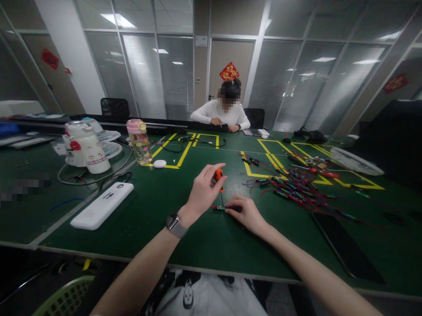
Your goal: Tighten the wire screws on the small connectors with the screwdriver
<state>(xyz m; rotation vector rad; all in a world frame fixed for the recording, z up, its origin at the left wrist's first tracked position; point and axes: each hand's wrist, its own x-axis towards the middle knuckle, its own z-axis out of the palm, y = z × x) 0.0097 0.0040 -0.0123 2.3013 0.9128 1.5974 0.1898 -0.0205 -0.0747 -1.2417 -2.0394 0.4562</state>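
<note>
My left hand (205, 188) is closed around the orange handle of a screwdriver (218, 175). The shaft points down, its tip at a small green circuit board (219, 208) with wires. Whether the tip touches the board or a part on it is too small to tell. My right hand (242, 210) pinches the board's right end against the green table, fingers pressed together. To the right lies a pile of similar small boards (295, 189) with red and dark wires.
A white power bank (102, 205) lies left, with a white bottle (89, 148), a clear pink-lidded bottle (139, 143) and a white earphone case (159, 164) beyond. A black phone-like slab (347, 245) rests at right. Across the green table (151, 244) sits another person (227, 110).
</note>
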